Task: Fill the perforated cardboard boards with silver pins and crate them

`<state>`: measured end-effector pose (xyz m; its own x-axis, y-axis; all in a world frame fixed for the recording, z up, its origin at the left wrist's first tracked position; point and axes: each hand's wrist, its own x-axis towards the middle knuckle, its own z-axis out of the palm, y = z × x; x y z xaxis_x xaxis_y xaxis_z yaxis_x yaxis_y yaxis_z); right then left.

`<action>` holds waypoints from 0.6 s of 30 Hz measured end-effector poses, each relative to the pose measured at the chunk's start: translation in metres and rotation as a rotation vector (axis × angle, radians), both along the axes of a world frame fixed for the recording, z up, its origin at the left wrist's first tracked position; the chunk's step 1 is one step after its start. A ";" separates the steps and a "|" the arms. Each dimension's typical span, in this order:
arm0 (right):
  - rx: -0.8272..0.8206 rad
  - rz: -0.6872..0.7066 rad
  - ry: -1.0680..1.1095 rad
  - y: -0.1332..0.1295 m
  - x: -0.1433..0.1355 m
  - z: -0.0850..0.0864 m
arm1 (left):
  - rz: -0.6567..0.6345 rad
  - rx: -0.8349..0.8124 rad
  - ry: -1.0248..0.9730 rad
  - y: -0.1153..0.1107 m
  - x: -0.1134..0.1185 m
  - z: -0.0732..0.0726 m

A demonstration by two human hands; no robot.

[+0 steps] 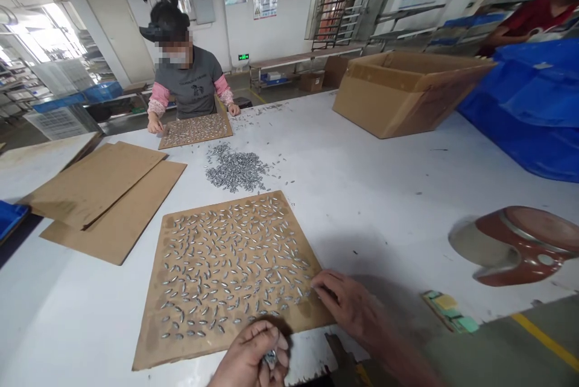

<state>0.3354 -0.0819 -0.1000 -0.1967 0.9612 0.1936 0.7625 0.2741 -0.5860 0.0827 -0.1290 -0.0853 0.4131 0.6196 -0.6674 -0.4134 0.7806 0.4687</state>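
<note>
In front of me lies a cardboard sheet (pixel 149 339) covered with many small, silvery, spindle-shaped metal pieces (pixel 230 242), spaced apart. At its near edge, my left hand (pixel 253 354) is closed around several of the same pieces (pixel 270 358), some of them showing between the fingers. My right hand (pixel 350 305) is at the sheet's right edge, its fingertips drawn together over the cardboard; what they pinch, if anything, is hidden. Beyond the sheet is a loose pile of metal pieces (pixel 237 170) on the white table (pixel 362 194).
Across the table a person (pixel 192 82) works at another cardboard sheet (pixel 163 144) with pieces on it. Bare cardboard sheets (pixel 99 182) lie at left. To the right are a cardboard box (pixel 384 97), blue plastic sheeting (pixel 534 103), a brown-and-grey jug-like container (pixel 520 242) and a green-yellow packet (pixel 450 311).
</note>
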 end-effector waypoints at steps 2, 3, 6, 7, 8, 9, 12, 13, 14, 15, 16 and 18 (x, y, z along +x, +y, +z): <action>-0.016 0.012 -0.027 0.003 -0.002 -0.002 | 0.015 -0.020 0.007 -0.001 -0.001 -0.001; -0.023 0.018 -0.031 0.004 -0.003 -0.003 | 0.020 -0.024 0.009 -0.001 -0.001 -0.002; -0.041 0.026 -0.038 0.006 -0.004 -0.003 | 0.032 -0.023 0.009 -0.003 -0.001 -0.004; -0.049 0.029 -0.041 0.006 -0.004 -0.002 | 0.037 -0.017 0.011 -0.004 -0.001 -0.005; -0.056 0.033 -0.043 0.006 -0.003 -0.001 | 0.041 -0.011 0.014 -0.004 -0.001 -0.006; -0.063 0.041 -0.041 0.006 -0.002 0.002 | 0.043 -0.006 0.019 -0.005 0.000 -0.008; -0.050 0.040 -0.016 0.003 0.004 0.008 | 0.038 -0.001 0.024 -0.005 0.000 -0.010; -0.030 0.023 -0.007 0.002 0.008 0.010 | 0.037 -0.007 0.020 -0.005 0.000 -0.009; -0.007 0.002 -0.002 0.000 0.011 0.011 | 0.040 -0.014 0.014 -0.005 -0.001 -0.008; 0.012 -0.020 -0.003 -0.003 0.015 0.011 | 0.045 -0.020 0.008 -0.004 -0.002 -0.006; 0.023 -0.039 -0.009 -0.006 0.019 0.011 | 0.049 -0.024 0.003 -0.004 -0.003 -0.004; 0.007 -0.051 -0.034 -0.012 0.023 0.010 | 0.047 -0.032 -0.001 -0.003 -0.004 0.001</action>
<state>0.3586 -0.0942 -0.0897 -0.1536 0.9688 0.1943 0.7949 0.2379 -0.5582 0.0783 -0.1323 -0.0843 0.3848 0.6165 -0.6869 -0.4503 0.7750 0.4433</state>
